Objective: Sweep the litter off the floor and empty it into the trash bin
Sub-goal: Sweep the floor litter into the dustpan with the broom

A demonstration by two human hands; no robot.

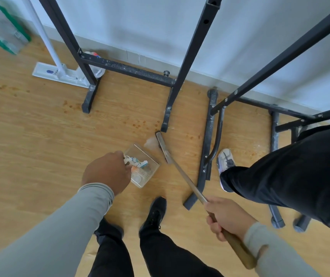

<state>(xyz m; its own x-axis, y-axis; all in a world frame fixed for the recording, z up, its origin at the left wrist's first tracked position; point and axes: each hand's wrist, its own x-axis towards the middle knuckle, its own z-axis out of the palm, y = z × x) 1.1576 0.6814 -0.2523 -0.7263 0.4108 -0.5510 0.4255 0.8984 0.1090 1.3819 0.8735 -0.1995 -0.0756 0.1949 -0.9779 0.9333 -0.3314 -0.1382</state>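
Observation:
A clear plastic dustpan (143, 166) hangs low over the wooden floor in the middle of the view, with crumpled wrappers and bits of litter (138, 163) inside it. My left hand (106, 172) grips its handle from the left. My right hand (225, 217) grips the wooden handle of a broom (182, 174) that slants up to the left. The broom's head (161, 143) lies just beyond the dustpan's far edge, with its pale bristles against the floor.
Black metal frame legs (169, 114) stand just behind the broom, with more (207, 156) to the right. Another person's leg in black trousers and a white shoe (225, 160) stand at the right. A white flat mop (60, 73) and a plastic bag (2, 31) are at the far left.

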